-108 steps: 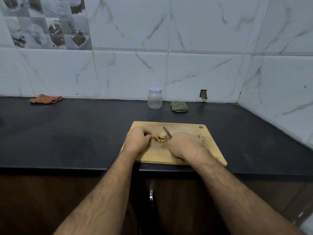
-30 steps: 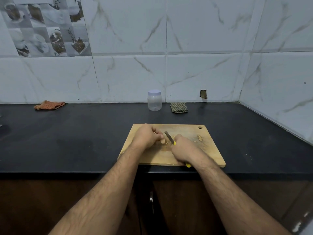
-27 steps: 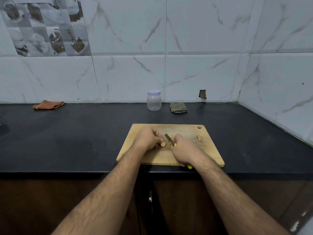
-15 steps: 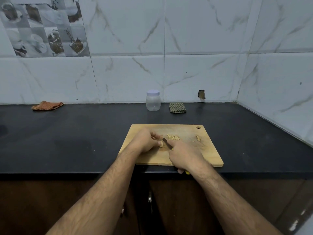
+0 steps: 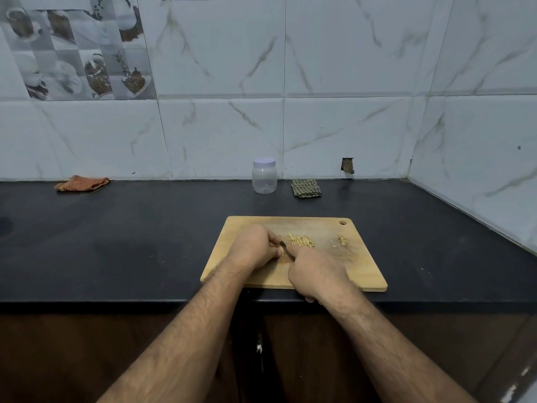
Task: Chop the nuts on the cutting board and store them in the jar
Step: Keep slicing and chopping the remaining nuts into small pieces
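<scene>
black counter (image 5: 116,242), tan board (image 5: 363,274), orange cloth (image 5: 81,183)

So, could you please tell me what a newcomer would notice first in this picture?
Two bare hands meet mid-board on the light wooden cutting board at the black counter's front edge: the left hand curled beside the right hand. Pale slivered nuts lie just beyond them. A clear lidded plastic jar stands by the wall.

A black countertop (image 5: 130,242) is seen — on it are set a cutting board (image 5: 357,271), jar (image 5: 263,175), orange cloth (image 5: 82,183) and checked cloth (image 5: 306,188).
</scene>
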Demonstrator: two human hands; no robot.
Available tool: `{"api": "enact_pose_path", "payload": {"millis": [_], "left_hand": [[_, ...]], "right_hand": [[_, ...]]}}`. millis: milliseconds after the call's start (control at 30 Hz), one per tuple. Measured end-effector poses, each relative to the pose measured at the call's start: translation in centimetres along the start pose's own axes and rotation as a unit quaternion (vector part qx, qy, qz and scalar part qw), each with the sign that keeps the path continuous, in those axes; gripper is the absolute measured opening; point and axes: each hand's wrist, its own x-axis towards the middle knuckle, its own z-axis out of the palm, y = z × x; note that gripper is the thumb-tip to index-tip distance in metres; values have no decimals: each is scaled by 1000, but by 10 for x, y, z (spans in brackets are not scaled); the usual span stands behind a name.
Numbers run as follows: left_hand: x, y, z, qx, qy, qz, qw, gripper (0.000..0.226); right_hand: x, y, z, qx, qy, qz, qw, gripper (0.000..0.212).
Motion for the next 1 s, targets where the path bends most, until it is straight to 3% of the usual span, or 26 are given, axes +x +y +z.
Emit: {"api": "enact_pose_path", "payload": {"millis": [533,1000], "left_hand": [[-3,-4,5,3,19,16,1000,19],[-9,0,5,6,35,-4,999,22]], "right_hand": [[-2,-15,0,-42,6,11,999,60],[-32,-3,8,-56,-2,8,998,73]]}}
